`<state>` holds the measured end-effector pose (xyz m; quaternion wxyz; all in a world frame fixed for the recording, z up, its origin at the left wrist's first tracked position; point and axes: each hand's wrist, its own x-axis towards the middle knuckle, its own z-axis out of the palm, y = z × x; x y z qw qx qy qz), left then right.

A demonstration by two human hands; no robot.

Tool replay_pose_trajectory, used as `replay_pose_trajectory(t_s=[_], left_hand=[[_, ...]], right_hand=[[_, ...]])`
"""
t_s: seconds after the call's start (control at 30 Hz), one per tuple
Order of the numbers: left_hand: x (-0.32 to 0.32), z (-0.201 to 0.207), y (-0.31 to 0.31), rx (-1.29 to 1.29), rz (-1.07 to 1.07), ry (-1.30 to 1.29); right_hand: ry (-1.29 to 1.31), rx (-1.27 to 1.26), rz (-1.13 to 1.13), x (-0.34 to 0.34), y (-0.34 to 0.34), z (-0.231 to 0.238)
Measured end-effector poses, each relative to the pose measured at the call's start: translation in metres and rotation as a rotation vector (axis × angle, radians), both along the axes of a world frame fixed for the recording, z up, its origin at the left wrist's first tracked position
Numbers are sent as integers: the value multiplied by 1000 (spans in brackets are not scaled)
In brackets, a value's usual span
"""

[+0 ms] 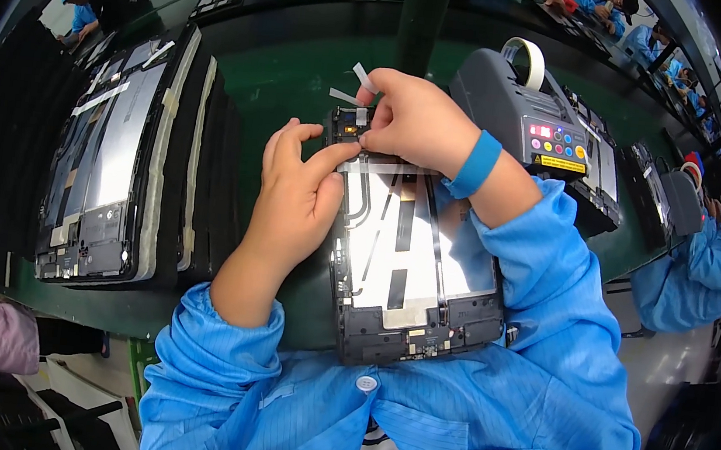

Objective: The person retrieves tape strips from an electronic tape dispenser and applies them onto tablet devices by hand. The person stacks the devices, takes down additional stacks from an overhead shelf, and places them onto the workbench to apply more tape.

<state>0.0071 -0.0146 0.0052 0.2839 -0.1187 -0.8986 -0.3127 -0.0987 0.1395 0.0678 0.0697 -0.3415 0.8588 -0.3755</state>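
An opened tablet (375, 257) lies in front of me, its silver inner panel, black cables and dark lower boards exposed. My right hand (419, 126), with a blue wristband (477, 164), bends over its far left corner. A short strip of whitish tape (363, 78) sticks out at the curled index finger of that hand. Another tape strip (344, 97) juts out just below. My left hand (297, 196) rests along the tablet's left edge, fingers apart. Its index fingertip meets the right hand's lower fingertips at the corner; what lies under them is hidden. A clear tape band (388, 168) crosses the upper panel.
A grey tape dispenser (509, 109) with a tape roll (531, 65) stands at the far right. To the left rises a stack of opened tablets (111, 172) with black padding between. More tablets (592, 153) lie behind the dispenser on the green table (293, 73). Co-workers (689, 277) sit around.
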Motion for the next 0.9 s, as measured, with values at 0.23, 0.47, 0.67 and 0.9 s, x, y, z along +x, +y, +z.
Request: replay_pose_trajectory(t_s=[0.23, 0.47, 0.67, 0.9], left_hand=[[-1, 0, 0, 1, 11, 10], [0, -1, 4, 31, 39, -6], [2, -4, 3, 40, 39, -11], [1, -3, 1, 68, 25, -26]], right_hand=[[545, 0, 365, -2, 8, 5], [637, 118, 140, 7, -2, -2], [265, 105, 49, 8, 10, -8], [-167, -16, 20, 8, 2, -7]])
